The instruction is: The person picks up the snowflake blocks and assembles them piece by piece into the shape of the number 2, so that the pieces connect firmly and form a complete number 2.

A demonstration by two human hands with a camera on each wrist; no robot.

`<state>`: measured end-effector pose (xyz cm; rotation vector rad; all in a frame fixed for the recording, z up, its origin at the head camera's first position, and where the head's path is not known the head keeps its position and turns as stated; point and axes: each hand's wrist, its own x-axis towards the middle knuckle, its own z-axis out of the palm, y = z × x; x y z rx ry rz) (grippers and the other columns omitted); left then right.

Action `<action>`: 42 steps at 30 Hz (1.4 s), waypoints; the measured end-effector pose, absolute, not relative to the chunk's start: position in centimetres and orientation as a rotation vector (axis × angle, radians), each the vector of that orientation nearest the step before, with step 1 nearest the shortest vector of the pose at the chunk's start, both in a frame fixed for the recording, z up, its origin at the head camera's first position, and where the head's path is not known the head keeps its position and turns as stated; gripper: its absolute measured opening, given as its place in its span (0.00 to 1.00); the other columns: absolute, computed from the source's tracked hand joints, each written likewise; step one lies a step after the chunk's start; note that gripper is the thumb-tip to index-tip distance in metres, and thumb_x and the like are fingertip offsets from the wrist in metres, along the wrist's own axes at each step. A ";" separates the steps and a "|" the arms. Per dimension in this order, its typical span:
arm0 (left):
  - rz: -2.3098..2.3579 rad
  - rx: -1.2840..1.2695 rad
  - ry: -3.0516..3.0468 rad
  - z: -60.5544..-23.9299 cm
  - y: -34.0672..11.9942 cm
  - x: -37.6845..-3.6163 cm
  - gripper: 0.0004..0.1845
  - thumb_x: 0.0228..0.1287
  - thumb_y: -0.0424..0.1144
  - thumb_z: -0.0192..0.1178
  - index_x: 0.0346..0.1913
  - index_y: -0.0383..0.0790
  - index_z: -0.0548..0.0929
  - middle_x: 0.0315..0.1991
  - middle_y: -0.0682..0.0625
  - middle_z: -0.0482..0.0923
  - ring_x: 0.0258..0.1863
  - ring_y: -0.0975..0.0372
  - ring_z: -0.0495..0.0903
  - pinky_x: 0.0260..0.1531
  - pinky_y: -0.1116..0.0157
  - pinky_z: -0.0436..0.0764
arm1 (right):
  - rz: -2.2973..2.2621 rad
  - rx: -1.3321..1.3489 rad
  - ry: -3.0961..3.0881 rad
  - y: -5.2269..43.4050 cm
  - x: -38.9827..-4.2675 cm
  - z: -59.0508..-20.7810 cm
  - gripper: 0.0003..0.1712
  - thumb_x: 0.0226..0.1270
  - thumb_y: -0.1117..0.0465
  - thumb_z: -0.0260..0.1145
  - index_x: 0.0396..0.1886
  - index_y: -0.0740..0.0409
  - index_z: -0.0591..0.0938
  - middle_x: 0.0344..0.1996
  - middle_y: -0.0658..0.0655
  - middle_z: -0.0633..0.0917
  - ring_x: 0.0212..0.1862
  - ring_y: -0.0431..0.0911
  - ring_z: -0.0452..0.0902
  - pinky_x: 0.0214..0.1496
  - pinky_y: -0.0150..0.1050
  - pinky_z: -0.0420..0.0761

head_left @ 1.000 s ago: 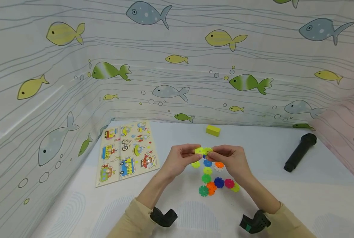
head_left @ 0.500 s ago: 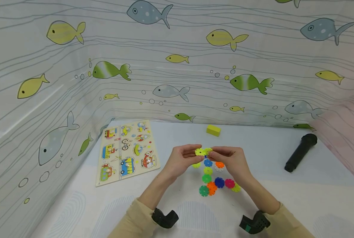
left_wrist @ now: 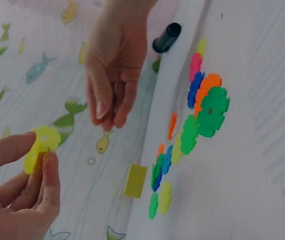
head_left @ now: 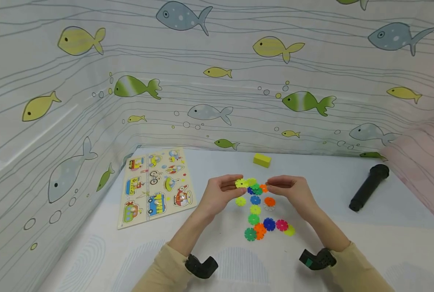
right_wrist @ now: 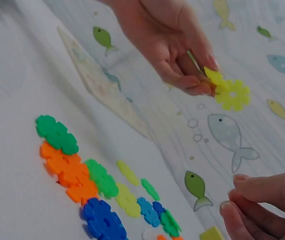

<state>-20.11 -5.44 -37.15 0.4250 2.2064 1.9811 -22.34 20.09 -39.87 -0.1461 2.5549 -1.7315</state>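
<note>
The left hand pinches a pair of joined yellow snowflake discs between thumb and fingers, held above the counter. The right hand hovers just beside it, fingertips drawn together but holding nothing that can be seen. This looks like the step of building up a cluster piece by piece, with two discs already slotted together; adding another would call for the right hand to pick one of the loose discs lying directly below and line up its notch with the held pair. Those loose pieces, in green, orange, blue, pink and yellow, lie in a scattered group on the pale counter. A wooden puzzle board with vehicle pictures lies to the left, a yellow block farther back, and a black cylinder off to the right. Walls of fish-patterned sheet enclose the space on three sides.
</note>
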 end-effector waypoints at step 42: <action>1.964 0.393 2.236 -37.0 -5.5 -20.0 0.22 0.65 0.38 0.67 0.62 0.41 0.81 0.52 0.45 0.83 0.48 0.58 0.83 0.53 0.63 0.82 | -1.245 -0.214 2.709 20.6 -23.7 -43.5 0.17 0.56 0.65 0.77 0.47 0.58 0.87 0.40 0.53 0.85 0.41 0.48 0.75 0.43 0.37 0.79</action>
